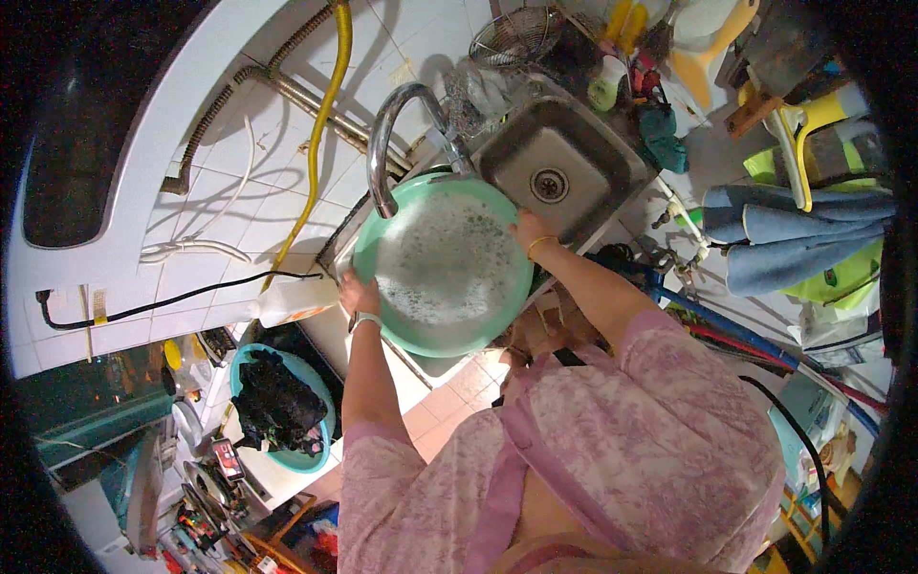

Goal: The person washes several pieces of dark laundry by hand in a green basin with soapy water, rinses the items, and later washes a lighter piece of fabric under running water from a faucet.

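A round mint-green basin (pixel 521 311) full of foamy, cloudy water (pixel 445 253) rests over the left part of a steel sink. My left hand (pixel 360 291), with a pale band at the wrist, grips the basin's left rim. On the opposite side my right hand (pixel 532 230), wearing a thin yellow band, is closed around the right rim. Both hands' fingertips are partly hidden at the basin's edge. The curved chrome faucet (pixel 382 143) reaches over the basin's far left rim, and no stream of water shows from it.
Right of the basin lies a square sink bowl (pixel 583 143) with a drain. At the lower left stands a blue tub (pixel 311 459) holding dark cloth. A yellow hose (pixel 320 134) runs down the tiled wall. Blue cloths (pixel 803 230) hang at the right.
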Demonstrator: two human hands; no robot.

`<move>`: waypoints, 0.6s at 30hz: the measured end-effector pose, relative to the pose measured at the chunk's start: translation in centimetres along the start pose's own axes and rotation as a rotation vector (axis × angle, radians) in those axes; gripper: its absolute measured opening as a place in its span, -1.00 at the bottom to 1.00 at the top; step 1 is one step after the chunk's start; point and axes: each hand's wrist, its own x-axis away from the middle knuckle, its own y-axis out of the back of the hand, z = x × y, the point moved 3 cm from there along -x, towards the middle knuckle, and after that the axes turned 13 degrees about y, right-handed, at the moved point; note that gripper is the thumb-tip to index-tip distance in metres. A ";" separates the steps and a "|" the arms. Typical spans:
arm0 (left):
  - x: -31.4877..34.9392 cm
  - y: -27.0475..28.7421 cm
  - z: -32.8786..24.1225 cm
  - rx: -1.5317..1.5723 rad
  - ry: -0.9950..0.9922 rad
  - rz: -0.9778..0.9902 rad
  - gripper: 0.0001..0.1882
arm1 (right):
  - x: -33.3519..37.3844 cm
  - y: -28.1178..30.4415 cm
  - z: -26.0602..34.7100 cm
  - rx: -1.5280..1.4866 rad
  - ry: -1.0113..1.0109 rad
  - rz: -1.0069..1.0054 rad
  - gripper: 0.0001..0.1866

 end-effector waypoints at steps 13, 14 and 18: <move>-3.9 -1.7 2.2 -0.073 0.022 0.241 -0.58 | 1.8 0.8 0.2 -0.011 0.062 -0.052 -0.63; -3.7 -0.9 2.3 -0.062 -0.030 0.165 -0.57 | 2.3 0.8 0.5 -0.062 0.055 -0.061 -0.63; -2.2 5.3 1.0 -0.011 -0.162 0.166 -0.61 | 3.4 2.5 2.8 -0.075 0.078 0.023 -0.61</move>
